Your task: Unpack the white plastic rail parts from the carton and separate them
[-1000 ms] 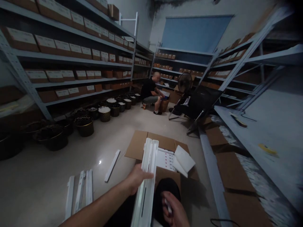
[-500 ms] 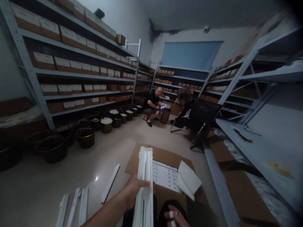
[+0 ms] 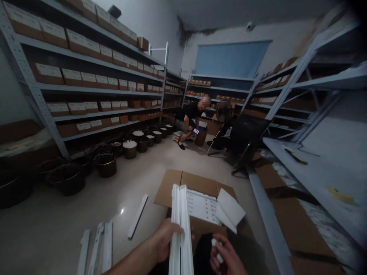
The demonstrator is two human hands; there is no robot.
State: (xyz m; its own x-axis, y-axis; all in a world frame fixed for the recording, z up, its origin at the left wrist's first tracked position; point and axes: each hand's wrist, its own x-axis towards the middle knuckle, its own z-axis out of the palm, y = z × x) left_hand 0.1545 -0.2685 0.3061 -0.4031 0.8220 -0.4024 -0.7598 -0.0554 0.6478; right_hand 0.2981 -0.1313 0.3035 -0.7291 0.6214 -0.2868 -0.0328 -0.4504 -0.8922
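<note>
Two long white plastic strips (image 3: 183, 214) stand side by side, tilted away from me, with my left hand (image 3: 166, 238) wrapped round them and its thumb across the front. To their right, my right hand (image 3: 228, 256) is closed on a small white piece (image 3: 218, 250). Behind the strips sits an open cardboard box (image 3: 197, 181) holding white printed packages (image 3: 200, 206). A white sheet (image 3: 231, 208) rests folded over the box's right side.
Several white strips (image 3: 97, 248) lie on the floor at the left, one more (image 3: 138, 216) nearer the box. Pots (image 3: 105, 166) line the left shelving (image 3: 100, 91). Beyond are a person (image 3: 190, 118), a black chair (image 3: 243, 137) and a fan (image 3: 224, 110). A bench (image 3: 304, 172) runs along the right.
My right hand has risen slightly and moved right with the small piece. The strips have shifted a little right in view. The person in the background has leaned forward and partly risen.
</note>
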